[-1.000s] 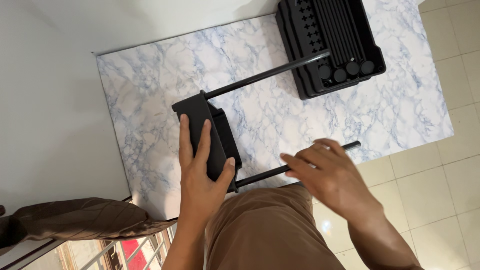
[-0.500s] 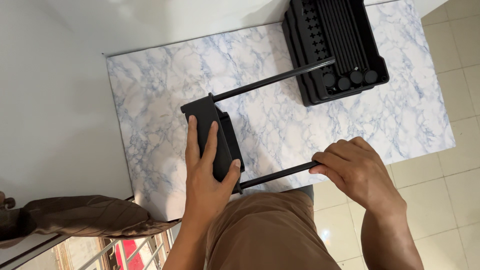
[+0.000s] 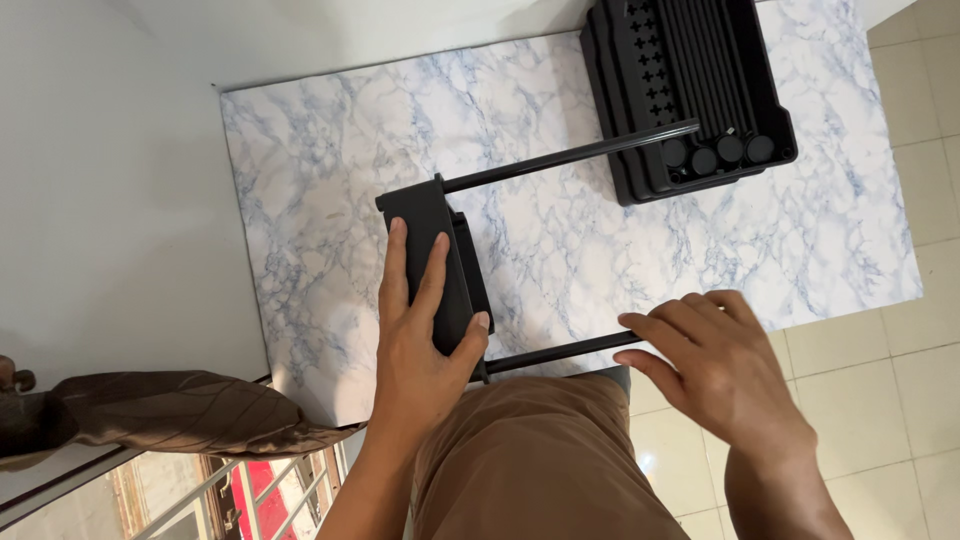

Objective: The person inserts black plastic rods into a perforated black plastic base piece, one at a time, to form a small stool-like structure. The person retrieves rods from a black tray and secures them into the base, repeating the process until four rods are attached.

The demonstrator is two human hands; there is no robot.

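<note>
A black plastic rack piece [image 3: 440, 240] stands on the marble-patterned table [image 3: 320, 200], with two thin black poles running from it to the right. My left hand [image 3: 420, 330] lies flat on top of this piece, thumb hooked round its near edge. The far pole [image 3: 570, 160] reaches toward a stack of black trays. The near pole [image 3: 560, 352] runs along the table's front edge, and my right hand [image 3: 715, 365] rests on its right end with fingers spread over it.
A stack of black perforated plastic trays [image 3: 690, 90] holding several black poles and round caps sits at the table's far right. A white wall lies to the left. Beige tiled floor [image 3: 900, 400] is at the right, a brown cloth [image 3: 170, 420] at lower left.
My right hand has slid along the near pole and now lies over its right end with fingers more spread. The left hand stays on the black piece.
</note>
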